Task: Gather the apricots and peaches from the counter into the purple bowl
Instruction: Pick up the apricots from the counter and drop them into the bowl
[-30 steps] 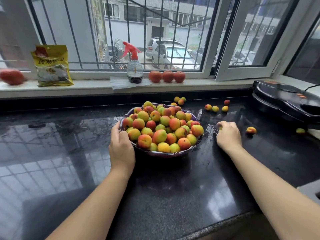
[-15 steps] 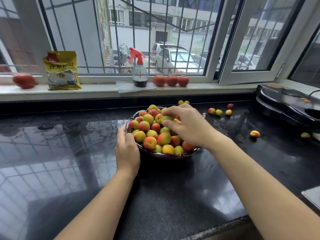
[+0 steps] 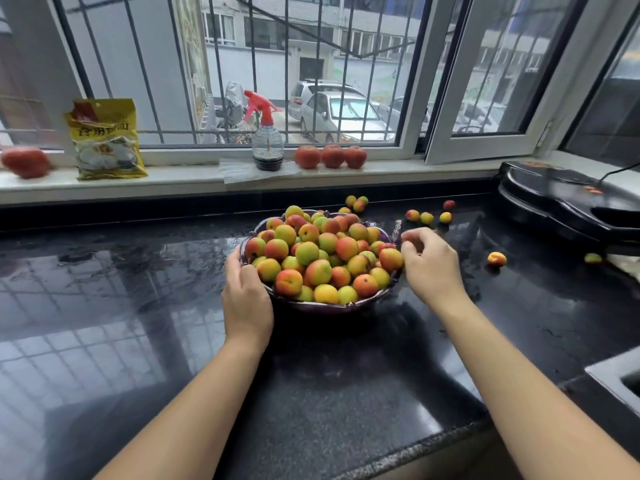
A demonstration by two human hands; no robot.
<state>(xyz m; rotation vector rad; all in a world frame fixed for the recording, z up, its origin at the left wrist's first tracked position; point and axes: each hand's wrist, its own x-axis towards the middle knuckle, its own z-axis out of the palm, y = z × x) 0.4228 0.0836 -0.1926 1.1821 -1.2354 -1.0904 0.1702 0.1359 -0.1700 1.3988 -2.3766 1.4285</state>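
The purple bowl (image 3: 322, 306) stands mid-counter, heaped with apricots (image 3: 318, 258). My left hand (image 3: 246, 299) holds the bowl's left rim, thumb at the edge. My right hand (image 3: 431, 265) hovers just right of the bowl with loosely curled fingers that hold nothing. Loose apricots lie on the black counter: a few behind the bowl (image 3: 358, 202), a row of three (image 3: 426, 217), a red one (image 3: 449, 205), a single one (image 3: 496, 259) further right and another (image 3: 593, 258) by the griddle. Three red peaches (image 3: 332, 156) sit on the windowsill, and one more (image 3: 26, 162) lies at far left.
On the sill stand a spray bottle (image 3: 267, 143) and a yellow bag (image 3: 105, 140). A black electric griddle (image 3: 568, 199) fills the back right corner. A sink edge (image 3: 623, 379) shows at the right. The counter (image 3: 121, 289) is wet and glossy.
My right hand picked up an apricot from the counter, carried it over the bowl, and has drawn back to the bowl's right side with nothing in it. The left hand stayed on the rim.
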